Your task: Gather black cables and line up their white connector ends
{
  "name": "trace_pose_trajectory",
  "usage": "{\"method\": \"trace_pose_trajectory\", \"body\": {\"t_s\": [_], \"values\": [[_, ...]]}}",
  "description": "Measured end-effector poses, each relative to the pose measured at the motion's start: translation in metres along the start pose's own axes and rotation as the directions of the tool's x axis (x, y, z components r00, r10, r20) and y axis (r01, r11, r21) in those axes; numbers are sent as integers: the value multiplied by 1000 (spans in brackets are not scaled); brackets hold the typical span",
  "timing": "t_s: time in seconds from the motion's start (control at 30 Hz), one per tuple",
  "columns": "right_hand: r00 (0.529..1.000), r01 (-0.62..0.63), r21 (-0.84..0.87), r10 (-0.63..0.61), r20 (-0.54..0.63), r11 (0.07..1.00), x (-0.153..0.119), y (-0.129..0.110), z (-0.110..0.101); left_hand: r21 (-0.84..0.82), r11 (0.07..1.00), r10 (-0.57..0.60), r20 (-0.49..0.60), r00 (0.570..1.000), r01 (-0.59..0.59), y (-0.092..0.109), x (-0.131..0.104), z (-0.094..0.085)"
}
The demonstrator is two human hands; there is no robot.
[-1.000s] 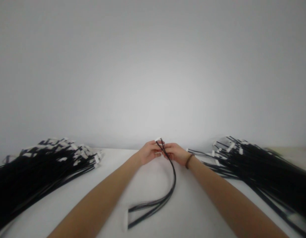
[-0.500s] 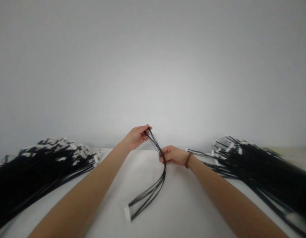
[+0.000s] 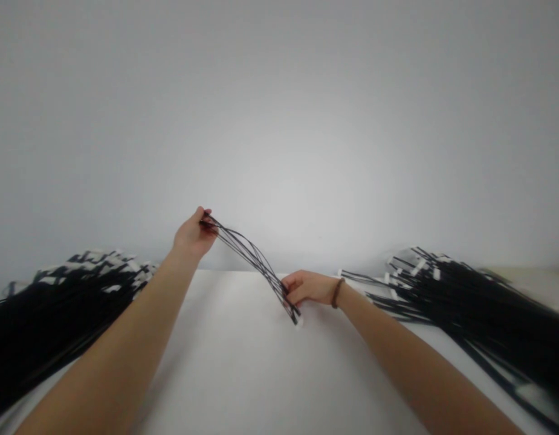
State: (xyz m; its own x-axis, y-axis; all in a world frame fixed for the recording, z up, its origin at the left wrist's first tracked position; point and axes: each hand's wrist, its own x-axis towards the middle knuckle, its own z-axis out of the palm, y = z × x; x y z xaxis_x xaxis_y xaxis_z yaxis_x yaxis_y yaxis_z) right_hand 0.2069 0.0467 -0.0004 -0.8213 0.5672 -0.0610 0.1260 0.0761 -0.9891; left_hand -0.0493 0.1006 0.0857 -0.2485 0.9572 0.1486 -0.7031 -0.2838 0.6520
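Note:
Between my two hands stretches a wire harness (image 3: pixel 256 260), a bundle of thin black wires with a small white connector (image 3: pixel 299 320) at its lower right end. My left hand (image 3: pixel 198 232) is raised and closed around the upper left end, so whatever sits at that end is hidden in the fingers. Lower and to the right, my right hand (image 3: pixel 306 286), with a brown bracelet on the wrist, pinches the wires just above the white connector. The wires spread slightly apart midway and slope down to the right above the white table.
A large pile of black harnesses (image 3: pixel 57 326) with white connectors lies on the left. Another pile (image 3: pixel 478 308) lies on the right, its connector ends towards the middle. The white table (image 3: pixel 261 374) runs back to a plain pale wall (image 3: pixel 279 121).
My left hand has moved left and up, drawing the harness out of its hanging curve. The white connector end, earlier low near the table's front, is now just below my right hand.

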Motion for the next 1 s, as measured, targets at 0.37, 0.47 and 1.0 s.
{"method": "trace_pose_trajectory", "body": {"t_s": [0.37, 0.47, 1.0], "values": [[996, -29, 128, 19, 82, 991, 0, 0, 12, -33, 999, -25, -40, 999, 24, 2, -1, 1], [999, 34, 290, -32, -11, 956, 1, 2, 19, -106, 994, 1, -18, 1000, -3, 3, -1, 1], [911, -221, 177, 138, 389, 959, 3, -17, 79, 51, 995, -101, 254, 962, 91, 11, -26, 31]]}}
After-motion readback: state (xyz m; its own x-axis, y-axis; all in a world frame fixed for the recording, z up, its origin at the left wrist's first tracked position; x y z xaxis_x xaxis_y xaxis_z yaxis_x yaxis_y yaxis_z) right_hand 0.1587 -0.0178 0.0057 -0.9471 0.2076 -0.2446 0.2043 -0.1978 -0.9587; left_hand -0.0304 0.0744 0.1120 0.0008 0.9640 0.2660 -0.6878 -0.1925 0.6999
